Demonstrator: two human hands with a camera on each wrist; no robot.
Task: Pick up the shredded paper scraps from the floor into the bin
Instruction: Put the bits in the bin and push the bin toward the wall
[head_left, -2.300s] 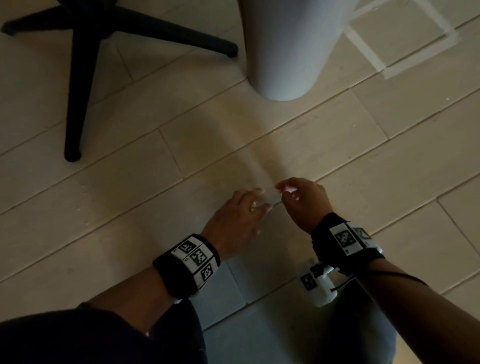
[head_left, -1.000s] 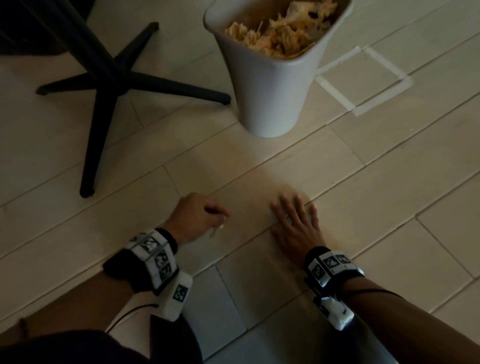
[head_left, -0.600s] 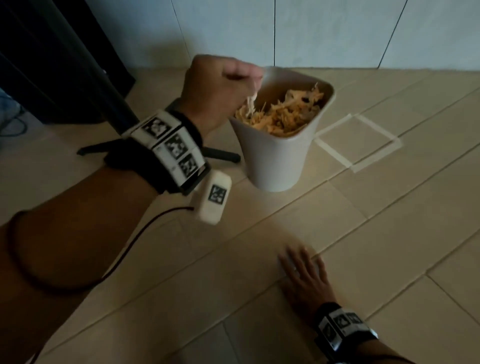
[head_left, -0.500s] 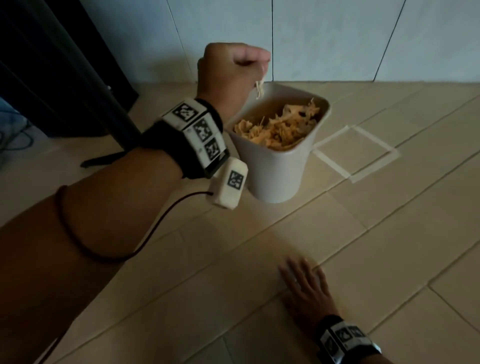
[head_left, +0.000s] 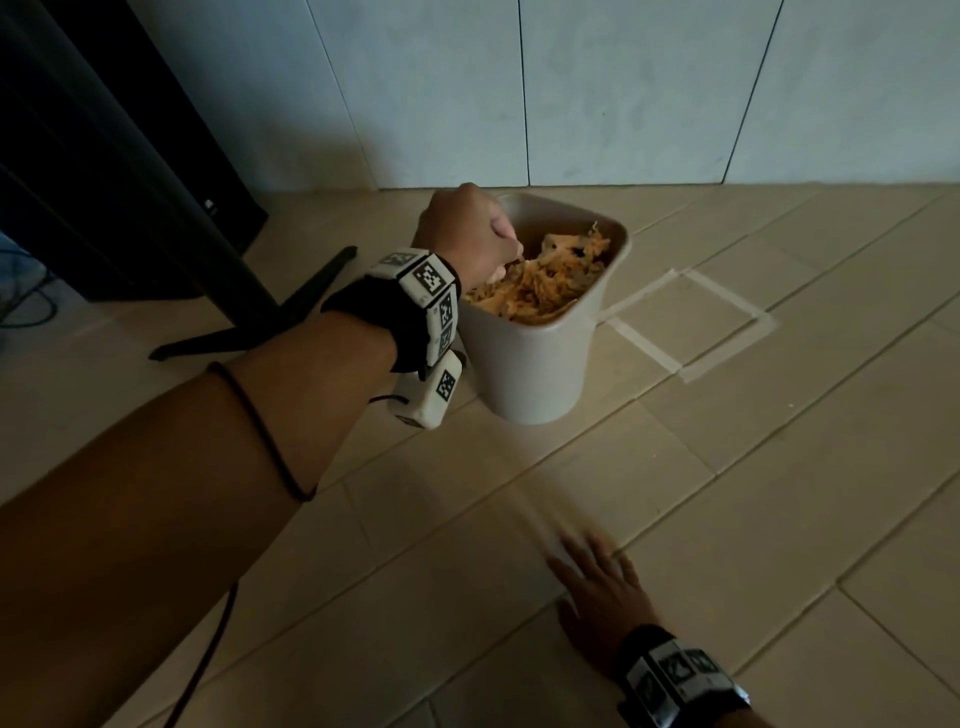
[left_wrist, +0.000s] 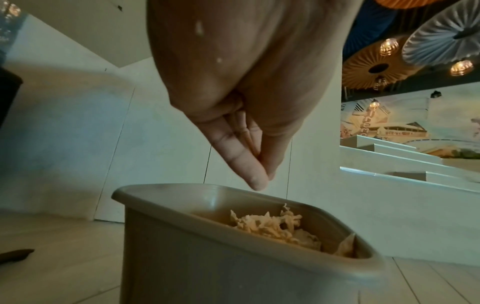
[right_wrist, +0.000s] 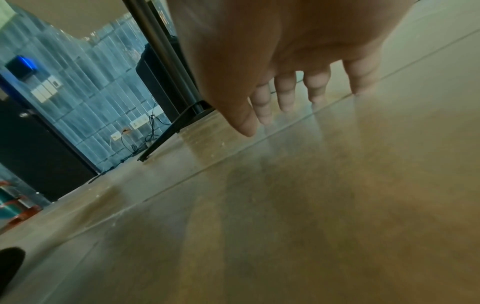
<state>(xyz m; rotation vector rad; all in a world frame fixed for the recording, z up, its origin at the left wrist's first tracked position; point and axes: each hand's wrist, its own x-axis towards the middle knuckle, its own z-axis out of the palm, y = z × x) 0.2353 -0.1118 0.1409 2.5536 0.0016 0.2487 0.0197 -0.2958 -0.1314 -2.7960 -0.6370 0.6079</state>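
We see bare forearms, each with a black wristband (head_left: 384, 317) bearing white square-patterned marker tags. A white tagged camera block (head_left: 428, 395) hangs under the left wrist, trailing a thin dark cable (head_left: 260, 431).

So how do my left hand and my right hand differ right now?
The left hand is raised over the bin; the right hand lies low on the floor. The left hand's fingers are pinched together pointing down, while the right hand's fingers are spread flat. Both wear marker wristbands.

Whether the left hand's (head_left: 467, 234) pinched fingers (left_wrist: 244, 162) hold any scrap is hidden.
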